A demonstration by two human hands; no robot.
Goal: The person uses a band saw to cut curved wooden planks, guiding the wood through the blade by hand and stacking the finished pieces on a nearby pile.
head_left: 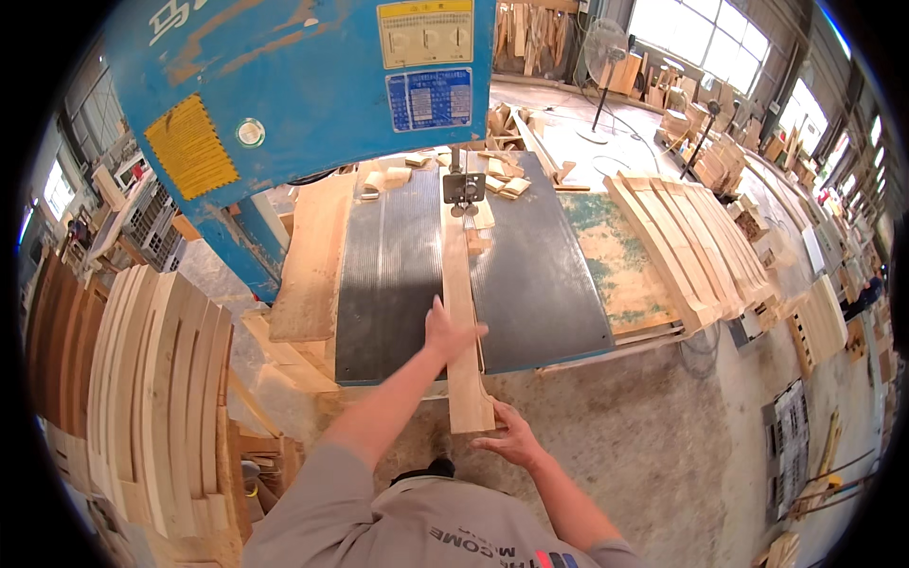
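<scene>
Both hands on a pale board at a blue machine

L hand (452, 336) is bent over the top of the long pale board (459, 279), approx. midway along it, & has hold of it across its width; one digit points fwd at the L edge, another reaches over to the R edge. R hand (514, 438) is nearer the body, at the board's near R corner: part-open, fingers touching the side, thumb out below the end. Can't tell if R hand actually grips or just steadies it.

Board runs fwd from btwn the hands to the metal guide (464, 187), straight ahead of L hand; its near end, by R hand, overhangs the edge of the black ribbed bench (390, 275). Small offcuts (511, 186) lie fwd of both hands, nr the guide. Blue machine body (312, 85) is ahead & L of the hands.

Wide plank (311, 256) is L of L hand, next to the bench. Further L: stack of pale pcs (156, 388), w/ dark brown pcs (62, 331) beyond. Well R of R hand & fwd: row of shaped pale pcs (696, 248). Fan (606, 52) is far off, fwd-R.
</scene>
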